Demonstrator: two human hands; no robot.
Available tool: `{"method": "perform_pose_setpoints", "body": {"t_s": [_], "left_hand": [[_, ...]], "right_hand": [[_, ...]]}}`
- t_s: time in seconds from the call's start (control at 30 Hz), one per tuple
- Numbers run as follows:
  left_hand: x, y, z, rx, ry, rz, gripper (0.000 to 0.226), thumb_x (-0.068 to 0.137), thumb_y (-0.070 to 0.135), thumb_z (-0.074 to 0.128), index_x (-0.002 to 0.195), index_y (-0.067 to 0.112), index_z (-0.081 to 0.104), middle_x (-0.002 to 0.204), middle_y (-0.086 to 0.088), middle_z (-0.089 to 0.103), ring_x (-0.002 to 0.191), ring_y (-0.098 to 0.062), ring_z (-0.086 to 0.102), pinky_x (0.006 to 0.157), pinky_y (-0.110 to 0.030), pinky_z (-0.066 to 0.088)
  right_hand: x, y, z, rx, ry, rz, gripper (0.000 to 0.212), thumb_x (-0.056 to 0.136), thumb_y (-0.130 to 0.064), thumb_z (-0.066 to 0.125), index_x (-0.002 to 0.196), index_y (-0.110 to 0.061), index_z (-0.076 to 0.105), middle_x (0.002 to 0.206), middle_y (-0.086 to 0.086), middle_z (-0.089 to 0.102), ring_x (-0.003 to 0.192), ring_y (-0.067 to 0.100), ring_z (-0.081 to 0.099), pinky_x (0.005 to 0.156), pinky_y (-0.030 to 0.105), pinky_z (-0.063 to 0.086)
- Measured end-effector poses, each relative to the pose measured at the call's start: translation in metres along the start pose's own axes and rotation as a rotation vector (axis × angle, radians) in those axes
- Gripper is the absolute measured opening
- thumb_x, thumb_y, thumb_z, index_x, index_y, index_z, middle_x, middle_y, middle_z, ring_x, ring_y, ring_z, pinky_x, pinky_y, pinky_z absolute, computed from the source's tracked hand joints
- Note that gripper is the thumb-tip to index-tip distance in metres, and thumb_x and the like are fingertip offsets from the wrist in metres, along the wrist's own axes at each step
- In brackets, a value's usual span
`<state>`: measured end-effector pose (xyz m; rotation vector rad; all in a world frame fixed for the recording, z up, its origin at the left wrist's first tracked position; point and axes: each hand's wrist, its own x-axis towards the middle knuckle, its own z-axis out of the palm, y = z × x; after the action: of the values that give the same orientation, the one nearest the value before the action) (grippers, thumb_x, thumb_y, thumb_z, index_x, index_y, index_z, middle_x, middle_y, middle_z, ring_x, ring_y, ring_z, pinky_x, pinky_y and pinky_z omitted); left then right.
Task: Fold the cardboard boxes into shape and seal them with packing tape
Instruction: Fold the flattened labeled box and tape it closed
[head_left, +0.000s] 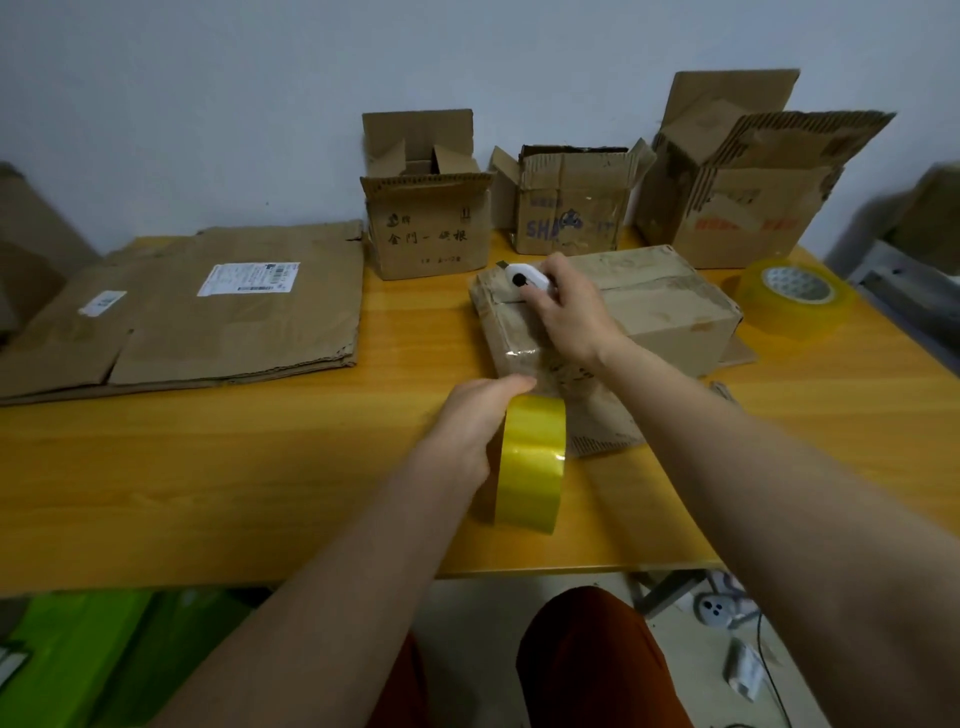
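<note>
A yellow wooden table (260, 467) fills most of the view, set against a pale wall. On its left lies a stack of flattened cardboard (197, 306) bearing white labels. Along the back edge stand three open boxes: a tall torn one (748, 208) at the right, a middle one (571, 208) with blue print, and a left one (428, 228) with black lettering. In the middle of the table lies the closed box (660, 306), its near end wrapped in clear tape. The left hand (472, 421) grips a roll of yellow tape (532, 462), held on edge just in front of that box, with the thumb stretched toward the taped end. The right hand (566, 306) rests on top of the box and grasps a small white cutter (527, 278) over the seam. A second tape roll (795, 296) lies flat at the right, just beside the box.
</note>
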<state>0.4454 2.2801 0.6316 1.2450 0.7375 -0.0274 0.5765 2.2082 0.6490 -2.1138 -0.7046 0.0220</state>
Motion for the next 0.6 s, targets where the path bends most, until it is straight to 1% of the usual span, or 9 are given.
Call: {"method": "perform_pose_setpoints", "body": {"t_s": [0.03, 0.07, 0.13, 0.2, 0.3, 0.37, 0.43, 0.5, 0.6], "left_hand": [[0.001, 0.002, 0.002, -0.023, -0.019, -0.002, 0.015, 0.081, 0.018, 0.073, 0.088, 0.006, 0.068, 0.073, -0.009, 0.066, 0.057, -0.021, 0.062, 0.058, -0.026, 0.052], [0.003, 0.003, 0.003, -0.039, -0.027, -0.010, 0.013, 0.081, 0.015, 0.072, 0.088, 0.005, 0.067, 0.071, -0.010, 0.064, 0.054, -0.020, 0.059, 0.054, -0.025, 0.050], [0.007, 0.004, 0.004, -0.067, -0.022, -0.020, 0.012, 0.081, 0.012, 0.072, 0.089, 0.005, 0.066, 0.071, -0.010, 0.063, 0.055, -0.022, 0.058, 0.055, -0.027, 0.049], [0.008, 0.003, 0.005, -0.115, -0.003, -0.018, 0.008, 0.081, 0.009, 0.071, 0.088, 0.006, 0.068, 0.071, -0.011, 0.064, 0.058, -0.024, 0.059, 0.059, -0.030, 0.051], [0.008, 0.002, 0.006, -0.186, 0.010, -0.010, 0.012, 0.082, 0.003, 0.069, 0.093, 0.006, 0.070, 0.072, -0.010, 0.066, 0.062, -0.023, 0.061, 0.061, -0.030, 0.052], [0.008, 0.003, 0.007, -0.194, 0.019, 0.000, 0.015, 0.082, 0.000, 0.068, 0.095, 0.006, 0.070, 0.076, -0.009, 0.068, 0.064, -0.022, 0.062, 0.062, -0.029, 0.052], [0.009, 0.004, 0.007, -0.185, 0.039, 0.017, 0.018, 0.080, -0.003, 0.068, 0.097, 0.005, 0.070, 0.083, -0.012, 0.068, 0.069, -0.024, 0.063, 0.068, -0.031, 0.053], [0.010, 0.004, 0.007, -0.175, 0.058, 0.036, 0.023, 0.080, -0.005, 0.068, 0.101, 0.003, 0.070, 0.089, -0.015, 0.068, 0.074, -0.027, 0.063, 0.074, -0.035, 0.053], [0.012, 0.004, 0.006, -0.162, 0.069, 0.045, 0.026, 0.079, -0.006, 0.069, 0.104, 0.001, 0.069, 0.096, -0.020, 0.068, 0.076, -0.029, 0.063, 0.077, -0.038, 0.054]], "right_hand": [[-0.003, -0.003, -0.005, 0.050, 0.031, 0.001, 0.019, 0.096, -0.030, 0.053, 0.099, -0.012, 0.052, 0.088, 0.003, 0.057, 0.080, 0.020, 0.053, 0.071, 0.040, 0.046], [-0.007, -0.005, -0.010, 0.071, 0.063, -0.017, 0.015, 0.094, -0.029, 0.056, 0.095, -0.015, 0.055, 0.085, -0.001, 0.057, 0.077, 0.015, 0.052, 0.069, 0.036, 0.045], [-0.017, -0.007, -0.019, 0.080, 0.070, -0.063, 0.003, 0.090, -0.024, 0.063, 0.090, -0.023, 0.060, 0.082, -0.006, 0.060, 0.075, 0.011, 0.056, 0.067, 0.030, 0.046], [-0.031, -0.009, -0.030, 0.061, -0.002, -0.104, 0.008, 0.088, -0.020, 0.065, 0.093, -0.026, 0.065, 0.084, -0.005, 0.065, 0.080, 0.013, 0.061, 0.071, 0.031, 0.050], [-0.049, -0.008, -0.040, -0.078, -0.131, -0.163, 0.014, 0.090, -0.018, 0.062, 0.103, -0.024, 0.066, 0.088, -0.010, 0.063, 0.085, 0.009, 0.059, 0.072, 0.025, 0.045], [-0.056, -0.004, -0.042, -0.232, -0.167, -0.204, 0.016, 0.093, -0.016, 0.058, 0.107, -0.019, 0.064, 0.095, -0.003, 0.061, 0.090, 0.015, 0.056, 0.072, 0.027, 0.040], [-0.060, -0.002, -0.043, -0.340, -0.180, -0.240, 0.019, 0.094, -0.012, 0.055, 0.111, -0.014, 0.063, 0.102, 0.006, 0.061, 0.094, 0.021, 0.055, 0.075, 0.029, 0.039], [-0.061, -0.006, -0.043, -0.399, -0.180, -0.280, 0.021, 0.094, -0.010, 0.053, 0.112, -0.011, 0.062, 0.101, 0.012, 0.062, 0.095, 0.025, 0.054, 0.075, 0.032, 0.040], [-0.061, -0.014, -0.044, -0.487, -0.196, -0.340, 0.020, 0.093, -0.007, 0.050, 0.110, -0.007, 0.062, 0.098, 0.014, 0.064, 0.091, 0.029, 0.057, 0.075, 0.040, 0.043]]}}
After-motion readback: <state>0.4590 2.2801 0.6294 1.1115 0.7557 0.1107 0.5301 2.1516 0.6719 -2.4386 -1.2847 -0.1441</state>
